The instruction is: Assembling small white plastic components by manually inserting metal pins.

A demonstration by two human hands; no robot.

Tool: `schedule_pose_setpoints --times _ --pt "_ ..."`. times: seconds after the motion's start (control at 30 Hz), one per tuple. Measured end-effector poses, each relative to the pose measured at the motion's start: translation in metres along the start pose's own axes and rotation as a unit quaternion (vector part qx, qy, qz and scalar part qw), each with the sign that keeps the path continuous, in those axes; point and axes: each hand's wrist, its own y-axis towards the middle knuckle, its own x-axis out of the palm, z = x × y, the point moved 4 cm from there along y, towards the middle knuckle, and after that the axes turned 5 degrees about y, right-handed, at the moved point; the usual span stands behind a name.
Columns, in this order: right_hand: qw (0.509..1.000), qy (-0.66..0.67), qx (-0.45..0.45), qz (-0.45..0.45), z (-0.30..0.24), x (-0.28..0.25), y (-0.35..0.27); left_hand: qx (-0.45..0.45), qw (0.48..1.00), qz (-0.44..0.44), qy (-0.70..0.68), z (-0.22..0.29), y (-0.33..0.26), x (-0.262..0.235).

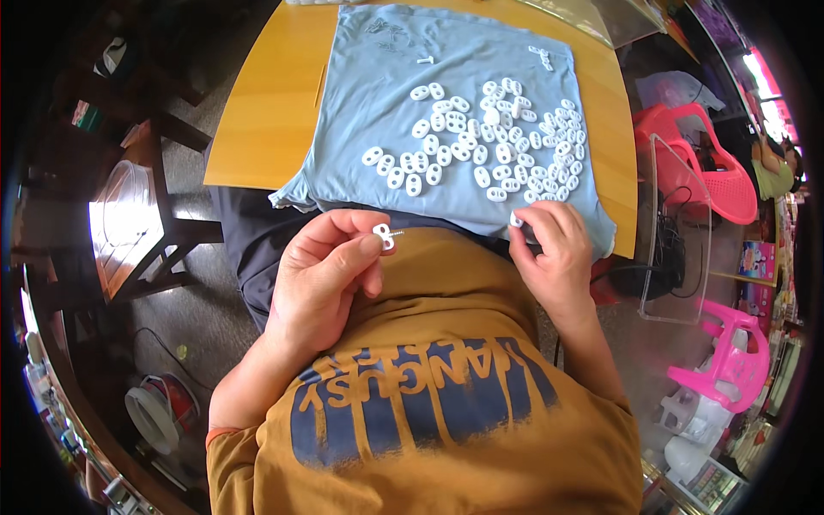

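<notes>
- The left hand (322, 275), in the lower middle of the frame, has thumb and forefinger pinched on one small white two-hole plastic piece (384, 235), holding it up just above the person's mustard-coloured shirt (446, 412).
- A thin metal pin or screw seems to stick out of that piece toward the right; it is too small to be sure.
- The right hand (554, 249), right of centre, has its fingers curled down at the near edge of the light blue cloth (386, 77), its fingertips pinched on another white piece (516, 221) at the hem.
- The two hands are apart, each closed on its own piece.
- The cloth lies spread over the yellow wooden desk (266, 112) in the upper half of the frame, its near edge hanging over toward the person's lap.
- A large scatter of loose white two-hole pieces (498, 142) lies on the cloth, thickest toward the right side.
- A single small white T-shaped part (427, 60) lies alone near the cloth's top, with another small cluster at the upper right.
- Judged from this view, work is at an early stage: only one piece is in hand with something fitted, and nearly the whole pile lies untouched; no separate heap of finished pieces shows.
- Pink plastic chairs (717, 172) stand at the right edge of the frame.
</notes>
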Motion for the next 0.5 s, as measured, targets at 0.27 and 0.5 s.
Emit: schedule_pose_setpoints --times 0.27,0.5 --pt "0.999 0.015 0.041 -0.021 0.001 0.001 0.002 0.001 1.000 -0.005 -0.011 0.000 0.002 -0.001" --pt "0.829 0.478 0.290 0.019 -0.003 0.002 -0.001 -0.009 1.000 -0.029 -0.004 0.012 0.004 0.006"
